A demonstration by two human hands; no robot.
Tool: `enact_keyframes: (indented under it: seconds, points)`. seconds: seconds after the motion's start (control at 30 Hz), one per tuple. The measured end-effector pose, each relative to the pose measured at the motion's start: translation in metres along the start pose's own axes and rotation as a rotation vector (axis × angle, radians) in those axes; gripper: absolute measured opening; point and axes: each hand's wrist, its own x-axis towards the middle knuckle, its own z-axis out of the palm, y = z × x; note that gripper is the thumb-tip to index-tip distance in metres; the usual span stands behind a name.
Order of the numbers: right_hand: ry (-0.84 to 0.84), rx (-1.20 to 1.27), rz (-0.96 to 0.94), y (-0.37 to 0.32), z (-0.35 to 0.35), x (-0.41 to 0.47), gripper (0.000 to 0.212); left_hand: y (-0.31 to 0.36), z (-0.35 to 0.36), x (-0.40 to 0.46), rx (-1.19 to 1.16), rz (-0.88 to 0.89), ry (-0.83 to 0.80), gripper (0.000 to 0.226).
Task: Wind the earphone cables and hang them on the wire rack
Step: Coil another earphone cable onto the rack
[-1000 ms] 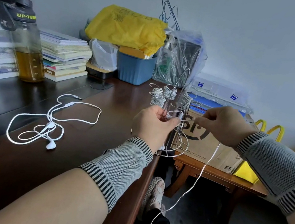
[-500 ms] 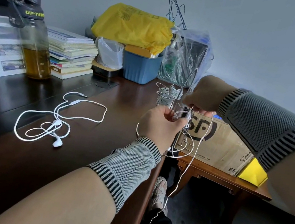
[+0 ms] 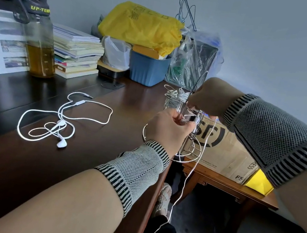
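left hand up at centre, fingers curled and pinching; right hand just above it, knuckles up, fingertips pinching downward, wrists sleeved.

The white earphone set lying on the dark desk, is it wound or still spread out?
Spread out: the white earphone set lies in loose open loops.

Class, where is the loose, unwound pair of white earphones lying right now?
In the head view, the loose earphones lie on the dark desk, left of the left hand, in front of the bottle.
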Motion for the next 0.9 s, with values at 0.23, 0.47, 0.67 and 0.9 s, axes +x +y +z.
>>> enact_keyframes:
  seconds: [0.23,0.47,0.67,0.9]
  points:
    - [0.165,0.091,-0.026,0.004,0.007,0.006,0.018,0.000,0.000,0.001,-0.025,-0.013,0.002,0.028]
    - [0.122,0.236,-0.024,0.012,0.002,-0.005,0.014,-0.001,0.000,0.001,-0.034,-0.021,0.001,0.031]
    - [0.197,-0.192,-0.107,0.017,-0.010,-0.015,0.028,-0.002,0.000,0.001,-0.038,-0.004,0.009,0.026]
    - [0.279,-0.419,-0.104,0.013,-0.015,-0.010,0.026,-0.003,0.000,0.002,-0.033,-0.009,0.007,0.027]
